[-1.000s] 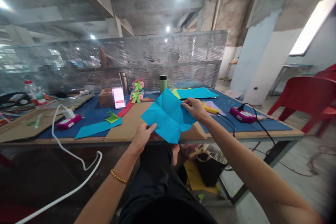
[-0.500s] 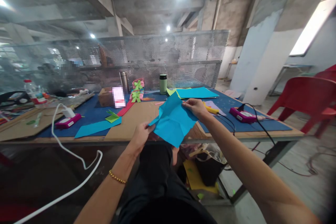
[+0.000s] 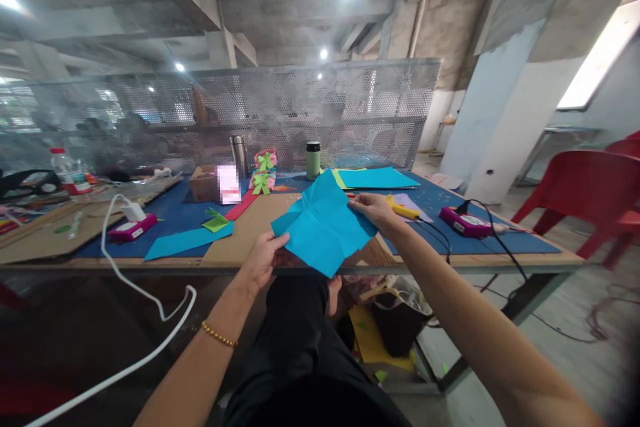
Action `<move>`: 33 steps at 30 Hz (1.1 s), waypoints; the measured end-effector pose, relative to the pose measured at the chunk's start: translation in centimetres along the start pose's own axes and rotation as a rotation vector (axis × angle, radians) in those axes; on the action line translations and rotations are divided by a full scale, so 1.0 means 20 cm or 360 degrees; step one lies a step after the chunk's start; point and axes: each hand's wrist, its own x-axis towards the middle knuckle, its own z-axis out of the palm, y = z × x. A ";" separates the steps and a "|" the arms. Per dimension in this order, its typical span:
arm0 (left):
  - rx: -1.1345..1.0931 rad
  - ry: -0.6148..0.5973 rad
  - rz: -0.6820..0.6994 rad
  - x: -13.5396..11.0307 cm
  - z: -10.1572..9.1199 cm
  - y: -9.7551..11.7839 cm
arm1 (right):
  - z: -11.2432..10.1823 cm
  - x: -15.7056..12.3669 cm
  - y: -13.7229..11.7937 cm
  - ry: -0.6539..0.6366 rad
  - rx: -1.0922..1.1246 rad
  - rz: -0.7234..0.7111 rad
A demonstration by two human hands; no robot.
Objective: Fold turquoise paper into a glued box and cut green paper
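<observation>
A creased square of blue paper [image 3: 323, 227] hangs over the front edge of the table [image 3: 500, 257], held between both hands. My left hand [image 3: 263, 259] pinches its left corner. My right hand [image 3: 376, 209] grips its right corner, a little farther back. The sheet shows fold lines and sags in the middle. Under it lies a brown cardboard sheet [image 3: 253, 230] on a dark blue mat.
On the table lie a stack of blue and yellow paper [image 3: 375, 178], a blue paper strip [image 3: 187, 240], two pink devices [image 3: 467, 221] [image 3: 131, 228] with cables, a green flask [image 3: 313, 160], a steel flask [image 3: 239, 156] and bow-topped boxes [image 3: 263, 172]. A red chair [image 3: 590, 193] stands at right. A mesh screen backs the table.
The blue sheet was spread flat and upright, then buckled as my hands came closer; now it is spread again, lower and more tilted toward the table.
</observation>
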 end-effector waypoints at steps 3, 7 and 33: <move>0.0051 -0.0013 -0.0020 0.00 -0.02 0.02 | 0.00 0.00 0.00 -0.0125 -0.0202 -0.0043; 0.0246 -0.0074 -0.0044 0.00 -0.04 0.05 | 0.01 -0.02 -0.06 -0.0309 -0.0086 -0.0160; -0.0237 0.0151 0.0224 -0.09 -0.08 0.02 | 0.17 -0.18 0.02 0.0257 0.0341 0.0036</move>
